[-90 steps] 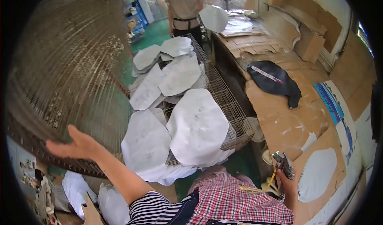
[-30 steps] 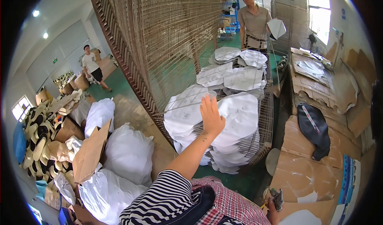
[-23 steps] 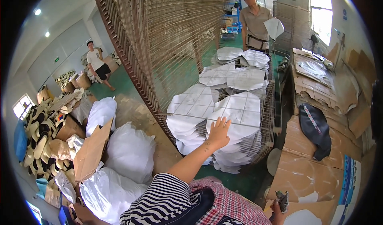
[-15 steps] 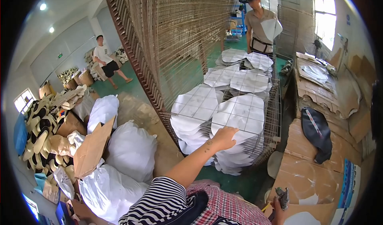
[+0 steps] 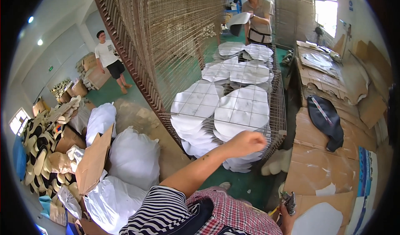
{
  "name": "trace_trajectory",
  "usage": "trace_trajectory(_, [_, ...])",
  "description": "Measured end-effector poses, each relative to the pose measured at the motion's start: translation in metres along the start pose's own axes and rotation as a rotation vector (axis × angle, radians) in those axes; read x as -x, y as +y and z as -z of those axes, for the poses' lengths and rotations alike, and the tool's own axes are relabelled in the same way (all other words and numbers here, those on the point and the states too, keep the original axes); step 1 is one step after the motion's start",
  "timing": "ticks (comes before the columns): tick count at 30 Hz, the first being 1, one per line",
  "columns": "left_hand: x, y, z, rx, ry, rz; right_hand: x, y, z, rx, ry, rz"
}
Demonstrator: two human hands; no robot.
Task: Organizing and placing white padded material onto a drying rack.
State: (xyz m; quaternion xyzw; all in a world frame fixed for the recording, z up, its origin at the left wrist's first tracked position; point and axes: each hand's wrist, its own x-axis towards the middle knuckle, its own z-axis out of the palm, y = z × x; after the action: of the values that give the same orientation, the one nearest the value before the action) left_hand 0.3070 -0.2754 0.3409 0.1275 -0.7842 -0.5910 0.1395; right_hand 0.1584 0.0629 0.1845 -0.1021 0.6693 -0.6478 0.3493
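Observation:
My left hand [image 5: 250, 143] is closed, held in front of the near edge of a wire drying rack [image 5: 276, 141]; the inside of its fingers is hidden. Under the wire grid, white rounded sheets lie in stacks, with a near right stack [image 5: 241, 110] just beyond this hand and a near left stack [image 5: 195, 101] beside it. At the lower right, my right hand [image 5: 286, 220] is wrapped around a small dark grey, crumpled-looking object [image 5: 288, 202]. A white sheet [image 5: 318, 220] lies on the cardboard next to that hand.
Raised wire shelves [image 5: 158, 35] slant up at the left. Stuffed white bags [image 5: 135, 156] stand below. A cardboard-covered table [image 5: 321, 164] runs along the right, bearing a dark cloth piece [image 5: 325, 120]. A co-worker [image 5: 256, 16] handles a white sheet beyond the rack; another person [image 5: 109, 56] stands far left.
My left hand has moved off the wire grid's front edge, to the right. The co-worker has swung a white sheet leftward. The person at far left now stands upright.

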Motion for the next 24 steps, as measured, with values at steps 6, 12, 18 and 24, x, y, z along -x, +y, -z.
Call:
trace_trajectory(6, [-0.004, 0.158, -0.086, 0.377, -0.501, -0.861, 0.023, -0.001, 0.008, 0.034, 0.078, 0.061])
trace_trajectory(12, [0.025, 0.208, -0.156, 0.213, -0.209, -1.414, 0.037, 0.008, 0.000, -0.043, 0.249, -0.022])
trace_trajectory(18, [0.037, 0.216, -0.178, 0.132, -0.081, -1.544, 0.047, 0.041, 0.000, -0.158, 0.447, -0.115])
trace_trajectory(24, [0.046, 0.212, -0.193, 0.055, -0.219, -1.622, 0.043, 0.085, 0.036, -0.088, 0.366, 0.011])
